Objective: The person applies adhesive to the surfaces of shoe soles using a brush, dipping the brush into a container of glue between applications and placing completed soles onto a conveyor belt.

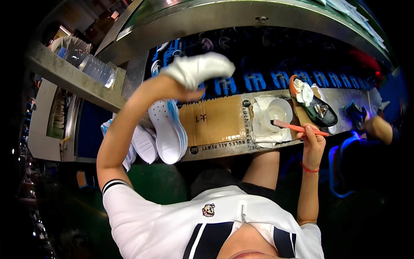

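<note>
My left hand [183, 90] is raised over the far side of the bench. It is closed on a white shoe-like piece [200, 69], which motion smears; the fingers behind it are hidden. My right hand [311, 140] grips a brush [297, 127] by its reddish-pink handle. The dark bristle tip is at the near edge of a white bowl [282, 108]. Under the bowl lies a crumpled white cloth [261, 129]. White soles with blue edges [169, 140] lean at the bench's left end, below my left forearm.
Cardboard [215, 123] covers the bench's middle. Beyond it runs a dark line with blue shoe holders [254, 81]. An orange-and-black sole [325, 114] carries tissue [304, 93] and small metal parts. A plastic bottle [98, 70] lies at left. Another person's hand [377, 128] is at right.
</note>
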Action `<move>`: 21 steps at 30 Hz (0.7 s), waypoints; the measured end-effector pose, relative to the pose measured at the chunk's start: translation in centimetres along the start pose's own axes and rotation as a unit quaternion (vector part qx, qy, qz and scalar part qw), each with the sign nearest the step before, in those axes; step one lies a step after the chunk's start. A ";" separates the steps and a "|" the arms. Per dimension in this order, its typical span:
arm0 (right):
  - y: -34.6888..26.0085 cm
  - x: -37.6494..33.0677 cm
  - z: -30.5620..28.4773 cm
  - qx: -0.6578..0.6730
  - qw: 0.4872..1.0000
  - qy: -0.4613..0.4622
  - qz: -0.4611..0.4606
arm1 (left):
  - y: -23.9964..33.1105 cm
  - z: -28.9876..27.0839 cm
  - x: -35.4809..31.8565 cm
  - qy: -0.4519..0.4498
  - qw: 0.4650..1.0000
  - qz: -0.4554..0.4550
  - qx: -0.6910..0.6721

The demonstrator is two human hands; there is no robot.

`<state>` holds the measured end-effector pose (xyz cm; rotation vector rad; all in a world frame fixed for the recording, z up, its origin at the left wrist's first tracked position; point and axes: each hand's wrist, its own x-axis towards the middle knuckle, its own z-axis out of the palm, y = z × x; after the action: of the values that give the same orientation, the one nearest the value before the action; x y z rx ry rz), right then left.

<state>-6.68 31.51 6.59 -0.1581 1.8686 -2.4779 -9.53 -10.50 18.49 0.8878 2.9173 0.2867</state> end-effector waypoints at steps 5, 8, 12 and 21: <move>1.8 -0.6 -0.6 -0.059 0.998 0.000 0.027 | 2.0 3.6 -7.3 -0.267 0.940 -0.073 0.199; 2.3 -0.8 -0.6 -0.081 0.997 -0.002 0.018 | 1.2 5.4 -9.4 -0.175 0.949 0.036 0.260; 3.2 -0.8 -0.3 -0.094 0.995 0.007 0.031 | -0.5 7.6 -10.9 -0.093 0.955 0.113 0.257; 2.7 3.4 -1.0 -0.183 0.980 0.048 -0.057 | 2.8 1.6 -7.9 -0.136 0.967 0.073 0.201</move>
<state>-10.22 31.43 3.97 -0.1607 2.4084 -2.2150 -1.28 -12.39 17.62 1.0943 2.6939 -0.4056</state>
